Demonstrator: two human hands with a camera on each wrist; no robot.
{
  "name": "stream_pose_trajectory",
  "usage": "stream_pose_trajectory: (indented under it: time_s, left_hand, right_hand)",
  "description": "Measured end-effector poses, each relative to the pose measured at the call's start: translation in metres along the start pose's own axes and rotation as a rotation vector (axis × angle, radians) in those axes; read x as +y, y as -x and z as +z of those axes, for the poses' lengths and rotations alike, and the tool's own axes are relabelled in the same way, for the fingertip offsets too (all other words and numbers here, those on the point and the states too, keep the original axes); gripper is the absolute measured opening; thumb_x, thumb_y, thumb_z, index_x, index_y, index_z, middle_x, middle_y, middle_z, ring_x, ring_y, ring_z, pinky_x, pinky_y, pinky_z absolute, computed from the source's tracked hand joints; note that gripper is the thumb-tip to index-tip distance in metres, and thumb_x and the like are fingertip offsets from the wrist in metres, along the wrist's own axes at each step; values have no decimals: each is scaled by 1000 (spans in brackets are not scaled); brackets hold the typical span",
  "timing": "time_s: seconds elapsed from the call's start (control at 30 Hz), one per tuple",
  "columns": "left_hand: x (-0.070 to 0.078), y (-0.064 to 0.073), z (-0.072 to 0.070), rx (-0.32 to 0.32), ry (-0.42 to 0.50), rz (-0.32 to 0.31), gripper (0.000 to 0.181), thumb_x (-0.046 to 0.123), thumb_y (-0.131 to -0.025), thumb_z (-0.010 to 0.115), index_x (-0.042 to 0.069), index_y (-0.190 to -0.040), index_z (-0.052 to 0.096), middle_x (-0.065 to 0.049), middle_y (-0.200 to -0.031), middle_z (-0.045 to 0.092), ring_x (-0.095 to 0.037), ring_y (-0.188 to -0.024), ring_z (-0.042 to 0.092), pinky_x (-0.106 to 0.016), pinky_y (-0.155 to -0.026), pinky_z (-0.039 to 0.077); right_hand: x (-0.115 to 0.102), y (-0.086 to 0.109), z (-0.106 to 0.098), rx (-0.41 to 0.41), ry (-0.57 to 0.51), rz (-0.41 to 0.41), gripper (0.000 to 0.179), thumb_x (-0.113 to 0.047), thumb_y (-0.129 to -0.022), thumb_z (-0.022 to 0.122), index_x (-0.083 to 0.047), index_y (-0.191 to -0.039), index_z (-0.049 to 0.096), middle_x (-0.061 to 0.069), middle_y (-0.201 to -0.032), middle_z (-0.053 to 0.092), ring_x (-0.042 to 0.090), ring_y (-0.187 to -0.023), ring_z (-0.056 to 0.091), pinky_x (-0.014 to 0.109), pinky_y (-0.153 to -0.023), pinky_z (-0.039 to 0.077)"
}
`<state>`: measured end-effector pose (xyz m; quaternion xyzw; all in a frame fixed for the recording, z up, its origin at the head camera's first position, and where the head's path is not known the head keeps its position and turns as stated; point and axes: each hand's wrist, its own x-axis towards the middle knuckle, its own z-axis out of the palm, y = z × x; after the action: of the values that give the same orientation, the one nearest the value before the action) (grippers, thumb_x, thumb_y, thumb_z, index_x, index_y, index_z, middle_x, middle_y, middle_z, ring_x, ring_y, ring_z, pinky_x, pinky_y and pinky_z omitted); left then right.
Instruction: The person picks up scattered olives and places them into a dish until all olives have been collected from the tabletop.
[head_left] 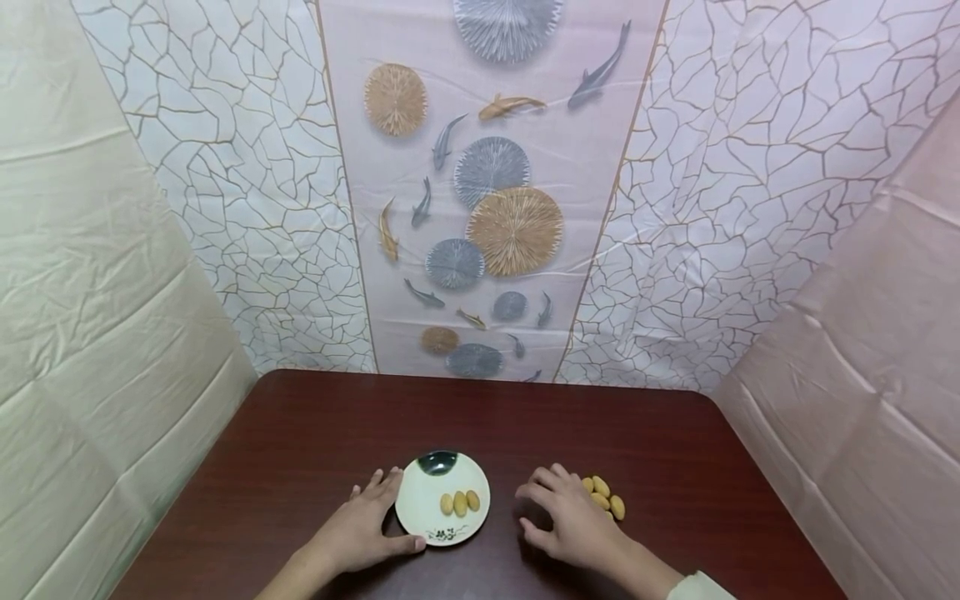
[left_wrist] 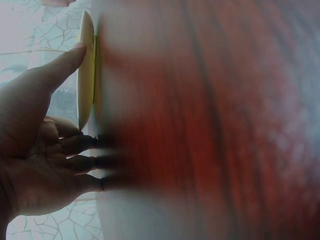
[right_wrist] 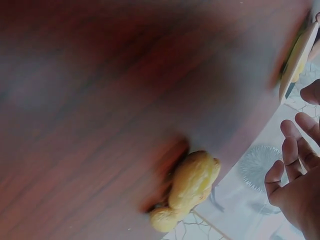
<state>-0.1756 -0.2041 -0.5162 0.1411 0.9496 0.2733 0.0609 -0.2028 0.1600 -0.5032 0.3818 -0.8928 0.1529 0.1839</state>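
Note:
A round white plate (head_left: 417, 507) with a dark green patch and a floral print lies on the table. In it, three small yellow-brown oval pieces (head_left: 460, 503) sit in a row. My left hand (head_left: 358, 527) is at the plate's left side, thumb on the near rim and fingers spread along the left edge; the left wrist view shows the thumb (left_wrist: 65, 65) against the rim. Between the plate and a small pile of similar oval pieces (head_left: 617, 507) is my right hand (head_left: 573, 521), fingers loosely bent. The right wrist view shows nothing in its grasp, with the pile's pieces (right_wrist: 194, 181) beside it.
The dark reddish-brown table (head_left: 360, 417) has rounded far corners. Patterned cloth (head_left: 465, 208) with fish and round motifs hangs behind it, and pale fabric walls (head_left: 97, 333) stand on both sides.

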Motion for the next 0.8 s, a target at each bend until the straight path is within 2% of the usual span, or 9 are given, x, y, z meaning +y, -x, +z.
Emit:
stream_pose_trajectory:
  time_s: [0.27,0.37,0.47,0.6,0.8]
  left_hand:
    - [0,0,0,-2,5,0,122,68,-84,87,-4,-169,38,-23,-177,40,-50,-165,33,-74,-131,30]
    - [-1,0,1,-1,5,2,122,68,-84,87,-4,-169,38,-23,-177,40,-51,-165,34,-74,-131,31]
    - [-1,0,1,3,7,4,121,67,-84,87,-4,-169,39,-23,-176,40,-51,-165,34,-74,-131,31]
    - [0,0,0,2,11,4,121,66,-84,88,-5,-168,39,-23,-176,40,-51,-165,34,-75,-131,31]
    - [1,0,-1,2,17,2,121,66,-84,88,-5,-168,39,-23,-177,40,-51,-165,33,-75,-130,30]
  right_hand:
    - [8,12,-4,29,22,1,28,-22,-85,92,-22,-109,79,-12,-106,70,6,-92,51,26,-73,45]
    - [12,16,-6,52,39,-4,29,-22,-83,93,-23,-108,79,-12,-105,70,6,-91,51,24,-72,41]
    - [14,21,-8,43,70,29,29,-24,-83,93,-24,-109,79,-13,-105,69,6,-90,50,23,-69,39]
    - [17,29,-12,16,93,71,30,-26,-83,93,-24,-110,79,-13,-103,67,4,-89,46,26,-70,41]
    - [23,40,-13,25,108,72,31,-24,-81,94,-23,-108,79,-12,-102,66,4,-91,46,26,-73,38]
